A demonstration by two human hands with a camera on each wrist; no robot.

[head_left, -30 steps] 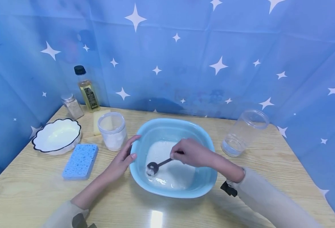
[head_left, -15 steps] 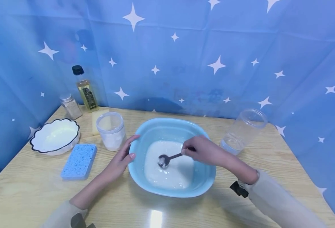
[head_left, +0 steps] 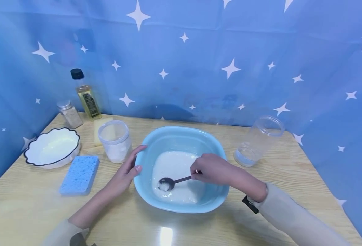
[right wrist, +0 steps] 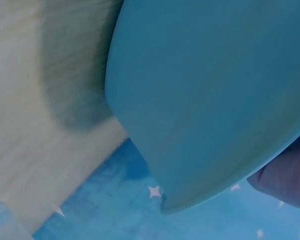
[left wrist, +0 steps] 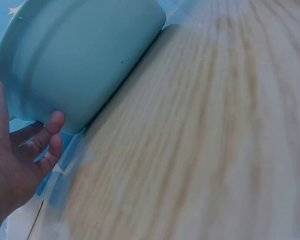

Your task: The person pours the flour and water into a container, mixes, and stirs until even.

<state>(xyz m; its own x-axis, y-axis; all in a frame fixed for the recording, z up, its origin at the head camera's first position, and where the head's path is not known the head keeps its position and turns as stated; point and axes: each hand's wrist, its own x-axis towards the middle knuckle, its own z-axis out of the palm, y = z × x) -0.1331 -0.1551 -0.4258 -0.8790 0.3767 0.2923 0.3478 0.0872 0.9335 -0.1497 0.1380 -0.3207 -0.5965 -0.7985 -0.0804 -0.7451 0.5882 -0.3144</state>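
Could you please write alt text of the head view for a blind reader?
A person's right hand holds a dark spoon in a light-blue basin of white mixture, while the left hand touches its rim. A blue sponge, white dish, jars and a bottle stand to the left, a clear container to the right.

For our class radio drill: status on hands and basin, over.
Left hand against basin. Right hand gripping spoon inside basin. Basin holds white liquid. Nothing seen blocking the spoon.

Blue basin (right wrist: 205, 95) (fingers (right wrist: 286, 177) partly behind it).
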